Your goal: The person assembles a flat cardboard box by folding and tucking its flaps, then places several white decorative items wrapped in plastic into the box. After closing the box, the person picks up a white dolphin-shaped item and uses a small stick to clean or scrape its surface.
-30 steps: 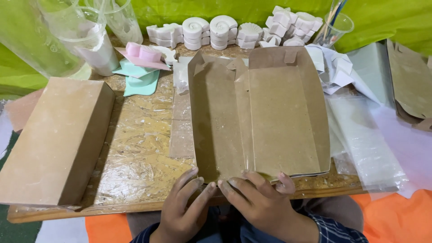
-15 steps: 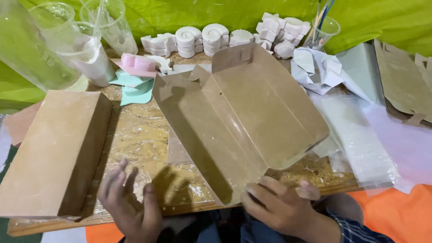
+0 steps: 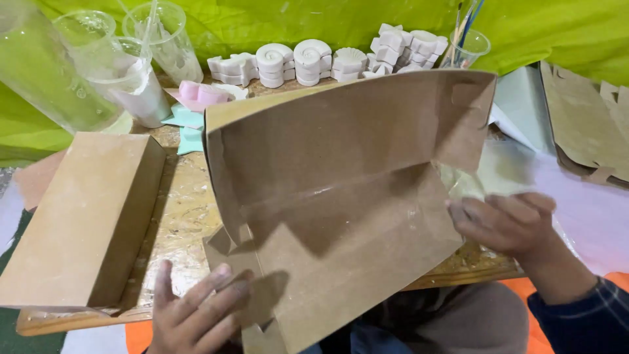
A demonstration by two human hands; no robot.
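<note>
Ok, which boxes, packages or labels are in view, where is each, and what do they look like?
Unfolded brown cardboard box blank: centre, lifted off the table, creased, plain, between left hand and right hand.
Assembled brown cardboard box: left on the table, long, rectangular, plain.
Flat brown cardboard blanks: far right, stacked.
No labels, signs or screens visible.

The left hand (image 3: pixel 196 308) sits low with fingers spread and pointing up-right; the right hand (image 3: pixel 508 226), in a dark sleeve, reaches leftward, fingers loosely curled.
</note>
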